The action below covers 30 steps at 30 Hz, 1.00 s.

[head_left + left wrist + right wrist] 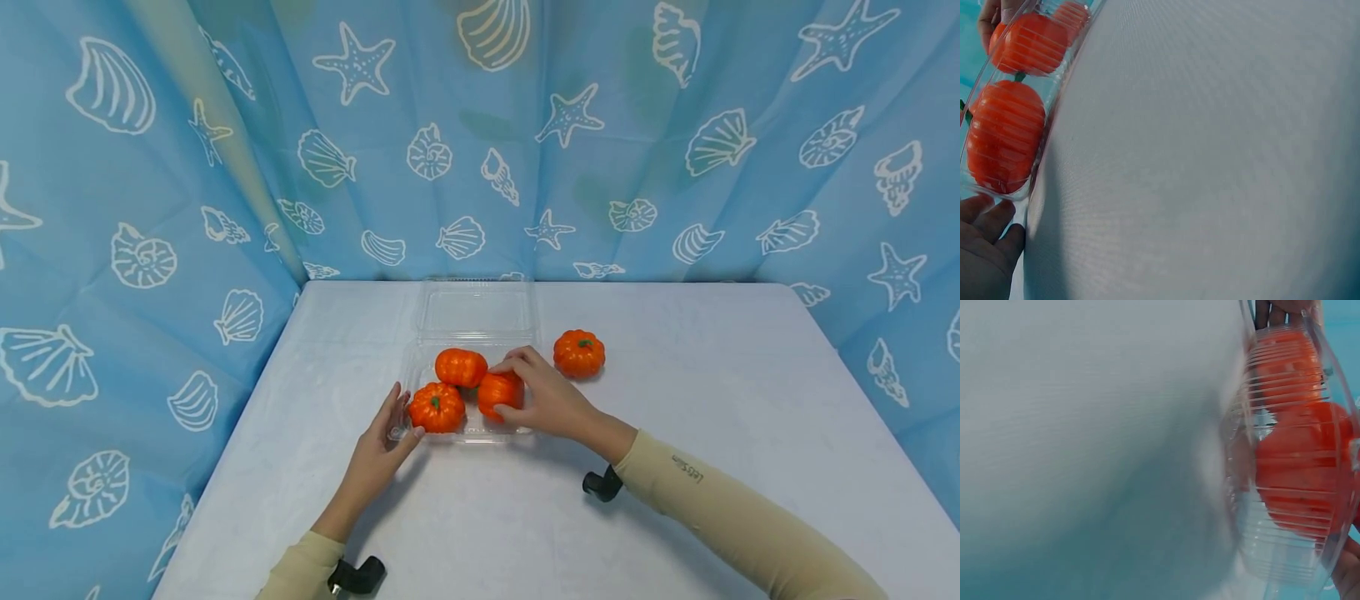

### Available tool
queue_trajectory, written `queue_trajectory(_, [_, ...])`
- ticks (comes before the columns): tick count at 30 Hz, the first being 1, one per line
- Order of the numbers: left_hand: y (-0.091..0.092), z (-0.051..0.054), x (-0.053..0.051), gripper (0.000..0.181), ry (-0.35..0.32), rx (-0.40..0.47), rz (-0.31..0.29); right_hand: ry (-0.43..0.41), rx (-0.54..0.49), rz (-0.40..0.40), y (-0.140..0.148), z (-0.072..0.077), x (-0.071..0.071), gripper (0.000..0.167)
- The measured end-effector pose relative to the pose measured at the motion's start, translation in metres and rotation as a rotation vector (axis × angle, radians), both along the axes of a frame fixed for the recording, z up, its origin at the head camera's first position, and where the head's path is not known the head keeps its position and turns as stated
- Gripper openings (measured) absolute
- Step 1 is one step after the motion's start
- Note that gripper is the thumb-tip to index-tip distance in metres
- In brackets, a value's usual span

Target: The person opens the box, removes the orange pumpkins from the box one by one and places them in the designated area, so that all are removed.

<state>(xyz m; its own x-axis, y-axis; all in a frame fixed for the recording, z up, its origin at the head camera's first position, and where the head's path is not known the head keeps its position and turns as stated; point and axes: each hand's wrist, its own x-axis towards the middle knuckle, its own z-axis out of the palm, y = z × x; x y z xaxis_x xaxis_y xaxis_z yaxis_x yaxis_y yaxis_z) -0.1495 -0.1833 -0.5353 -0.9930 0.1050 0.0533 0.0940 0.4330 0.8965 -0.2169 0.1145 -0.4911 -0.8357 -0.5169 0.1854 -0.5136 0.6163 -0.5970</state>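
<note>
In the head view a clear plastic container (480,433) holds three orange pumpkins: one at the front left (437,408), one at the back (461,367), and one at the right (500,395). My right hand (551,398) grips the right pumpkin between thumb and fingers, inside the container. My left hand (378,454) rests with extended fingers at the container's left wall. The left wrist view shows the left hand (988,244) beside the container's end, near a pumpkin (1007,134). Through the ribbed wall in the right wrist view, a pumpkin (1304,469) sits near the right hand (1349,572).
A fourth orange pumpkin (579,354) sits on the white tabletop (480,533), right of the container. The container's clear lid (477,311) lies open toward the back edge. A blue shell-patterned curtain (480,167) hangs behind the table.
</note>
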Motion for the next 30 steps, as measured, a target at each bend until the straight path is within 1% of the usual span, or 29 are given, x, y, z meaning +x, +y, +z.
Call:
queue_trajectory(6, [0.001,0.0,0.0,0.086,0.006,-0.004,-0.002,0.003,0.011,0.026,0.005,-0.004,0.0,0.045])
queue_trajectory(14, [0.001,0.002,0.001,0.086,0.003,-0.006,0.0,-0.009,0.033,0.036,0.01,-0.005,-0.001,0.048])
queue_trajectory(20, [0.0,0.003,0.001,0.085,-0.005,-0.007,0.002,-0.023,0.068,0.069,0.014,-0.003,-0.002,0.056])
queue_trajectory(23, [0.0,0.003,0.0,0.085,-0.006,-0.016,0.003,-0.032,0.094,0.085,0.015,-0.001,-0.001,0.055])
queue_trajectory(26, [0.001,0.003,0.0,0.085,-0.004,-0.02,0.003,-0.042,0.108,0.081,0.015,0.001,0.0,0.05])
queue_trajectory(30, [0.001,0.003,0.0,0.085,0.004,-0.016,0.0,-0.058,0.103,0.064,0.015,0.002,0.001,0.048])
